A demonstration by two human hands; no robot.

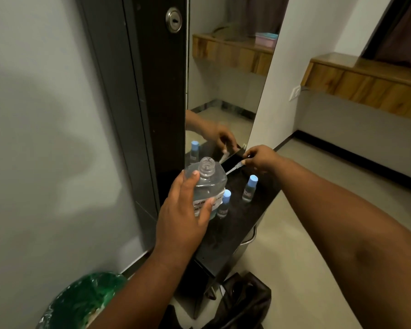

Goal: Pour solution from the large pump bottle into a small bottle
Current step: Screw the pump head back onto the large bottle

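My left hand (pixel 183 210) grips the large clear bottle (pixel 208 179) by its side, over the near part of a dark shelf (pixel 233 231). The bottle's neck is uncapped and liquid shows inside. My right hand (pixel 262 159) is farther back, pinching the pump head with its thin white tube (pixel 234 168) just above the shelf by the mirror. Two small bottles with light blue caps stand on the shelf: one (pixel 224 204) right beside the large bottle, the other (pixel 250 188) a little farther right. Both are capped.
A tall mirror (pixel 223 79) rises behind the shelf and reflects my right hand and a small bottle. A dark door with a lock (pixel 173 20) is at left. A green-lined bin (pixel 81 302) and a dark bag (pixel 242 302) sit on the floor below.
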